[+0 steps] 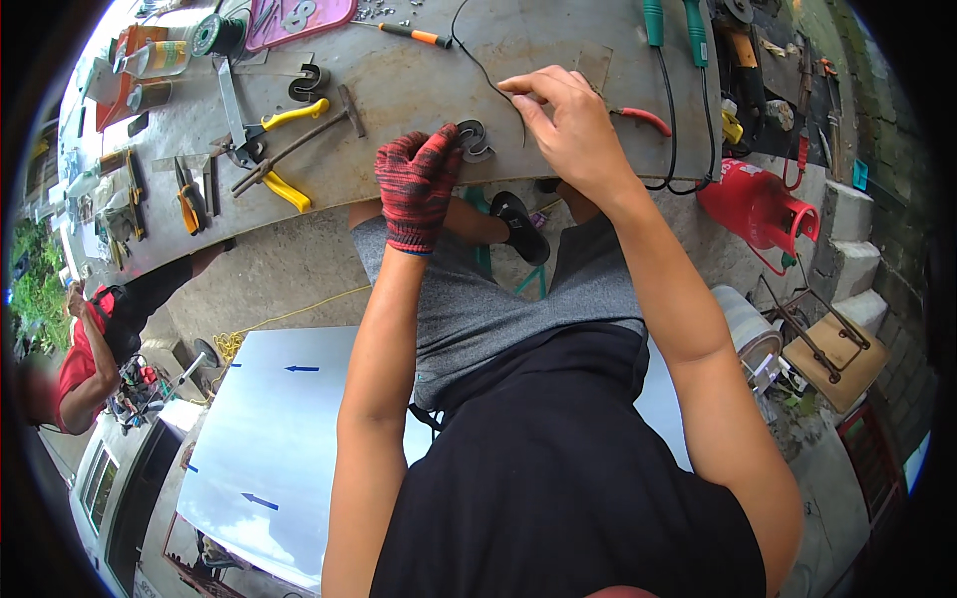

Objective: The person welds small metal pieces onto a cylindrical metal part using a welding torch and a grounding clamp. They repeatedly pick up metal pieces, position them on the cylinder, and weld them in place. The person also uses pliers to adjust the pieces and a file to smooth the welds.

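My left hand [417, 184], in a red and black knitted glove, is closed at the table's near edge. Its fingertips grip the side of a dark, curved metal piece shaped like an S [476, 142]. To the right, my bare right hand [573, 125] pinches a thin black wire [485, 75] between thumb and fingers. That wire curves up to the far edge of view, and its lower end hangs beside the metal piece. A second curved metal piece [309, 83] stands farther left. Behind my right hand pokes out a red tool handle [646, 120].
On the metal table [399, 95] lie a T-handled rod [309, 145], yellow-handled cutters [289, 189], pliers [189, 204], a screwdriver [414, 36] and a pink tray [299, 22]. Green-handled corded tools [696, 35] lie right, above a red gas cylinder [758, 204]. Another person [90, 344] is at left.
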A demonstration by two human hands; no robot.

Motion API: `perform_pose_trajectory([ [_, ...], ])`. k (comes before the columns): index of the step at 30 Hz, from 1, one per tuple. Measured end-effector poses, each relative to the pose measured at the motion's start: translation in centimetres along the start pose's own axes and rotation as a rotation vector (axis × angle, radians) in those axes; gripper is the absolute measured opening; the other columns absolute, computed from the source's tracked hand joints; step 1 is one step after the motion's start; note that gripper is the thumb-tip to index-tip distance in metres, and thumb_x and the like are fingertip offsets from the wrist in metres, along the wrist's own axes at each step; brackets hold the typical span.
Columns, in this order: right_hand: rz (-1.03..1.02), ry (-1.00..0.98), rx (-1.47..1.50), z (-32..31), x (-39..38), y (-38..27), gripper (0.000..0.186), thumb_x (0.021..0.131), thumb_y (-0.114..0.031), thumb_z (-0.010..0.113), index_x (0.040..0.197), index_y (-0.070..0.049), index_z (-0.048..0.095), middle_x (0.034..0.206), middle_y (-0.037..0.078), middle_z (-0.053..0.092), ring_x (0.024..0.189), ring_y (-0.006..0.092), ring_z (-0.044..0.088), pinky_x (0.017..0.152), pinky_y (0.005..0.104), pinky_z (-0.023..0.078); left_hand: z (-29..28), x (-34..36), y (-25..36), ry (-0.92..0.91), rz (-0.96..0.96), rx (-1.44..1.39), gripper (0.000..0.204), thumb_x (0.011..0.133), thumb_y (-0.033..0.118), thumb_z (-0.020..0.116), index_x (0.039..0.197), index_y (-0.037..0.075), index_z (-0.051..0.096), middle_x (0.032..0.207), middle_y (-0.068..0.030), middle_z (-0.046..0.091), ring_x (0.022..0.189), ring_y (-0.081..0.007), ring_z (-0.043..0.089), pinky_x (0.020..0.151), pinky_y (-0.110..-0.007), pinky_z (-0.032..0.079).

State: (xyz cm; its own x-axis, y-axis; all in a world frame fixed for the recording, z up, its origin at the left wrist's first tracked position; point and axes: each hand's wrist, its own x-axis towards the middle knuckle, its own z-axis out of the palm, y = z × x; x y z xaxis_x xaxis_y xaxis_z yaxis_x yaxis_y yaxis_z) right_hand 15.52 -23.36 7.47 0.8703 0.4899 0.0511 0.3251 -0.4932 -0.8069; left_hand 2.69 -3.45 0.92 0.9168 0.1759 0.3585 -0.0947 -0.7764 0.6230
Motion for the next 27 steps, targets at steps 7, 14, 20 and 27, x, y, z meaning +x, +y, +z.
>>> perform_pose_trajectory([
  [7, 0.056, 0.033, 0.009, -2.6, -2.2, -0.1, 0.018, 0.099, -0.009, 0.067, 0.113, -0.006, 0.077, 0.109, 0.01, 0.073, 0.1, 0.0297, 0.064, 0.091, 0.0397, 0.051, 0.0, 0.3, -0.1, 0.049, 0.078, 0.002, 0.046, 0.076, 0.007, 0.088, 0.12, 0.012, 0.078, 0.096, -0.0154, 0.072, 0.082, -0.0331, 0.066, 0.074, -0.044, 0.054],
  [14, 0.047, 0.126, -0.092, -5.7, -3.7, -0.7, 0.02, 0.096, -0.006, 0.069, 0.115, -0.006, 0.077, 0.109, 0.009, 0.073, 0.097, 0.0276, 0.065, 0.092, 0.0384, 0.051, 0.1, 0.3, 0.0, 0.027, 0.05, -0.044, 0.044, 0.076, 0.006, 0.087, 0.119, 0.012, 0.078, 0.095, -0.0156, 0.071, 0.082, -0.0349, 0.066, 0.074, -0.046, 0.054],
  [20, 0.076, 0.291, -0.116, -9.9, -2.3, -0.8, 0.02, 0.099, -0.004, 0.068, 0.117, -0.004, 0.076, 0.106, 0.008, 0.073, 0.094, 0.0203, 0.067, 0.081, 0.0337, 0.057, -0.1, 0.7, 0.6, 0.078, 0.084, -0.032, 0.044, 0.076, 0.006, 0.087, 0.119, 0.012, 0.077, 0.093, -0.0161, 0.071, 0.081, -0.0354, 0.066, 0.073, -0.046, 0.054],
  [27, -0.178, 0.295, -0.227, -8.8, 1.5, -1.5, 0.022, 0.095, -0.002, 0.071, 0.116, -0.005, 0.075, 0.104, 0.009, 0.073, 0.089, 0.0236, 0.067, 0.083, 0.0354, 0.054, 0.8, -0.5, -0.6, 0.097, 0.05, 0.002, 0.044, 0.075, 0.008, 0.087, 0.118, 0.013, 0.078, 0.096, -0.0163, 0.072, 0.083, -0.0352, 0.066, 0.075, -0.046, 0.054],
])
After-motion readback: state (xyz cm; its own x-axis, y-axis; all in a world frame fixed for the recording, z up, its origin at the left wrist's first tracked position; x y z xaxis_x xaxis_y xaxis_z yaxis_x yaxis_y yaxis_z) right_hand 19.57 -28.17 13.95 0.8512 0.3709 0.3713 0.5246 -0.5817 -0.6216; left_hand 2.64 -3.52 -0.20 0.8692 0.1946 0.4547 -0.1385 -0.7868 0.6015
